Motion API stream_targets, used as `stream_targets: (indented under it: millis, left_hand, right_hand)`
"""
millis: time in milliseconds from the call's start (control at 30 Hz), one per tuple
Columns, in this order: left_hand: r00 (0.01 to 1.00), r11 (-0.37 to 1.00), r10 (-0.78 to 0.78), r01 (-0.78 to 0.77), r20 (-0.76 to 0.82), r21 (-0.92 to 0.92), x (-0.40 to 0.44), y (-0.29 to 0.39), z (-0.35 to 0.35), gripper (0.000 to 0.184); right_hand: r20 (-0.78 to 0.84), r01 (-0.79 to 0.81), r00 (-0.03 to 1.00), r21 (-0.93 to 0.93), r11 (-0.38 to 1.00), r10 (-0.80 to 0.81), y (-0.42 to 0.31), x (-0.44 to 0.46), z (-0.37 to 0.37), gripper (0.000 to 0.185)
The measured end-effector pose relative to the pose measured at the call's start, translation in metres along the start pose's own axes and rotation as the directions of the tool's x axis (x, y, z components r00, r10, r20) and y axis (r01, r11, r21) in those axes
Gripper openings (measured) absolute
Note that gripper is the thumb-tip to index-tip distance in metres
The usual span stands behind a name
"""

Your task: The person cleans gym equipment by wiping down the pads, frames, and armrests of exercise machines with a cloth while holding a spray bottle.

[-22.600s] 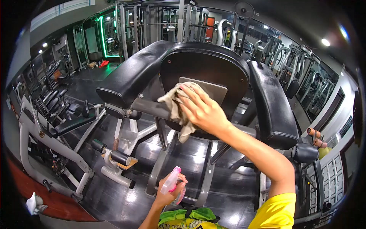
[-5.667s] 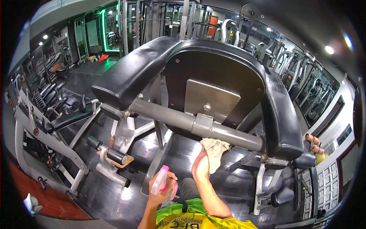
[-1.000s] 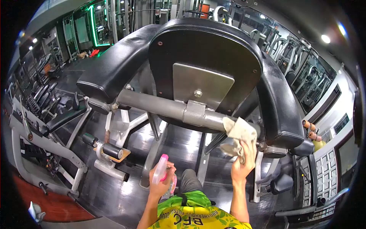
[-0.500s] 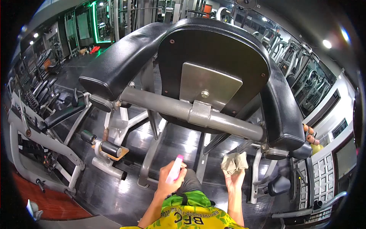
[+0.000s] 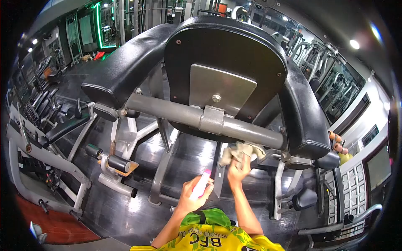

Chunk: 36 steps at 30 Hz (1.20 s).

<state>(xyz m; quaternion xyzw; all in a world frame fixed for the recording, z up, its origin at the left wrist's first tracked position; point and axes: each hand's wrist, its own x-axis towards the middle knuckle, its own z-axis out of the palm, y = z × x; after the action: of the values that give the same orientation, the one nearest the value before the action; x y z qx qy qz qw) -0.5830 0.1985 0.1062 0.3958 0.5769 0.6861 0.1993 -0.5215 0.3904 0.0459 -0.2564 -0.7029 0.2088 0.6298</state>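
Note:
My left hand is wrapped round a small white bottle with a pink top, held tilted in front of my body. A crumpled beige cloth is in my right hand, just at the underside of the grey metal crossbar; whether it presses on the bar I cannot tell. That bar runs under a black padded backrest with a metal plate bolted to its rear. Black arm pads flank it, one on the left and one on the right.
Below the bar stand grey frame legs on a dark shiny floor. A roller pad sits low at left, and another machine's frame lies beyond it. A small black pad is low at right.
My right hand has moved up and to the left, bringing the cloth to the bar. My left hand with the bottle has shifted slightly right. The view has shifted a little.

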Motion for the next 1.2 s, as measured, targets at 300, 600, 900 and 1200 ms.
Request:
stream_targets:
  millis: [300,600,900,1200]
  left_hand:
    - [0.996,0.993,-0.092,0.091,-0.013,-0.071,-0.011,-0.007,-0.001,0.011]
    - [0.994,0.995,-0.098,0.098,-0.037,-0.006,-0.016,-0.015,-0.018,0.013]
    - [0.996,0.997,-0.072,0.073,-0.049,0.026,-0.011,-0.016,-0.020,0.015]
    - [0.996,0.994,-0.090,0.088,-0.025,-0.063,-0.016,-0.024,-0.018,0.016]
  right_hand:
    - [0.175,0.401,0.916,-0.355,0.845,-0.361,0.003,0.034,0.061,0.022]
    - [0.349,-0.346,0.841,-0.241,0.907,0.414,0.062,-0.071,0.036,0.029]
    - [0.237,0.188,0.959,-0.129,0.974,-0.154,0.031,0.015,0.038,0.034]
    - [0.462,-0.098,0.851,-0.329,0.939,0.250,0.068,-0.062,0.037,0.038]
